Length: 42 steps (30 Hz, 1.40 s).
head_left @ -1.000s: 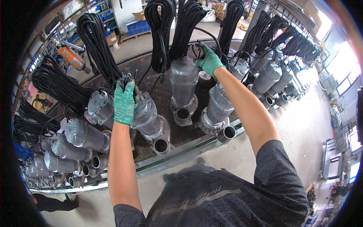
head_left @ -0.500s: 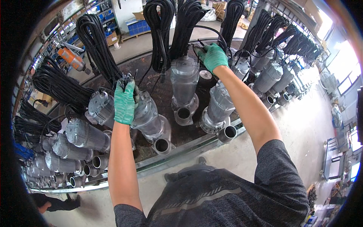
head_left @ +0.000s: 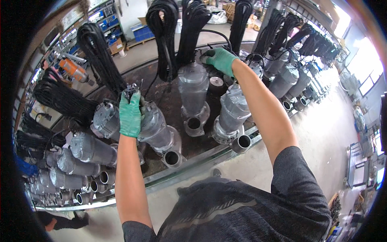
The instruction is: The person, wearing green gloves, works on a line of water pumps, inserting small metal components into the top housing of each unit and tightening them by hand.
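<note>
Where pumps (head_left: 193, 90) stand, gloved hands (head_left: 130, 115) reach.

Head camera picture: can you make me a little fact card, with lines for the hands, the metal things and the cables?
Left grip: green-gloved, fingertips at small parts near the bottom of a black cable bundle; what it holds is hidden
Right grip: green-gloved, beside the top of a grey metal cylinder; I can't tell what it holds
Metal cylinders: many, in a row along a dark table
Cables: black, looped in bundles
Tool: orange, at the upper left
</note>
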Each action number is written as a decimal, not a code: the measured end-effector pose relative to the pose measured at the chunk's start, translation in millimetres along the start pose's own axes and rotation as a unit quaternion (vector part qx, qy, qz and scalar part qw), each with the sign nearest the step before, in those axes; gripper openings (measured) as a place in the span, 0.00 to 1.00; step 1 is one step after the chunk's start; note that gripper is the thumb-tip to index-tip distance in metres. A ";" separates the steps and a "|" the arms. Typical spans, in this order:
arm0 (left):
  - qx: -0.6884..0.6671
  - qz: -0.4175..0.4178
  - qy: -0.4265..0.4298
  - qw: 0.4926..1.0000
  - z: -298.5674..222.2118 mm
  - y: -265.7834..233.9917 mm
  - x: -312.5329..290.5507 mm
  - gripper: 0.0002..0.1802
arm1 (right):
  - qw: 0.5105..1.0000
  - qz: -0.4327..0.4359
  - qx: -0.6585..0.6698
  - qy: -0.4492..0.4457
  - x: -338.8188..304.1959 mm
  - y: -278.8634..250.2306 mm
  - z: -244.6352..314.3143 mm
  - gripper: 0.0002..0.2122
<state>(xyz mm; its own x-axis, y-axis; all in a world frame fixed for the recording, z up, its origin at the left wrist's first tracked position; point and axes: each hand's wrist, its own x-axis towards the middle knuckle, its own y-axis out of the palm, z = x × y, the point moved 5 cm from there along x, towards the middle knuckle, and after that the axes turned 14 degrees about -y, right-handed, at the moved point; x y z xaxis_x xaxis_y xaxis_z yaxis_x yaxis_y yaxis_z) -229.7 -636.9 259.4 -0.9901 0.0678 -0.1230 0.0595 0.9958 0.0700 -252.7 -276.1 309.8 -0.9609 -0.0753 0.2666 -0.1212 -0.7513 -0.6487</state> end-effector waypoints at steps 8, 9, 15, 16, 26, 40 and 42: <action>0.003 -0.015 0.008 1.000 3.9 -12.0 0.7 0.10 | 0.960 -0.078 -0.261 0.065 18.2 20.9 4.8 0.17; 0.012 -0.009 0.005 1.000 4.1 -12.3 0.5 0.10 | 0.963 -0.090 -0.244 0.074 19.8 19.5 5.1 0.15; -0.001 0.000 0.003 1.000 0.6 1.8 -1.3 0.13 | 0.994 -0.058 -0.088 0.011 27.4 8.9 -56.7 0.17; 0.000 0.003 0.002 1.000 -1.6 6.2 -2.9 0.13 | 0.993 -0.070 -0.091 0.001 24.3 2.9 -64.4 0.16; -0.004 0.006 0.020 1.000 1.3 8.1 1.4 0.11 | 0.941 -0.006 -0.332 -0.061 21.7 28.6 -30.8 0.17; 0.011 -0.010 0.000 1.000 7.6 -6.2 6.6 0.12 | 0.956 -0.061 -0.280 0.061 20.2 7.9 5.7 0.12; 0.010 -0.012 0.002 1.000 7.2 -7.9 6.6 0.12 | 0.952 -0.009 -0.305 0.030 17.8 7.0 15.5 0.12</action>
<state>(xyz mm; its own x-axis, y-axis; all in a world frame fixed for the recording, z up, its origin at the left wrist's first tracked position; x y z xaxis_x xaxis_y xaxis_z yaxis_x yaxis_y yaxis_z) -235.7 -643.9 251.0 -0.9917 0.0441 -0.1205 0.0387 0.9982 0.0469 -266.8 -292.9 321.0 -0.9676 -0.0151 0.2522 -0.2420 -0.2312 -0.9423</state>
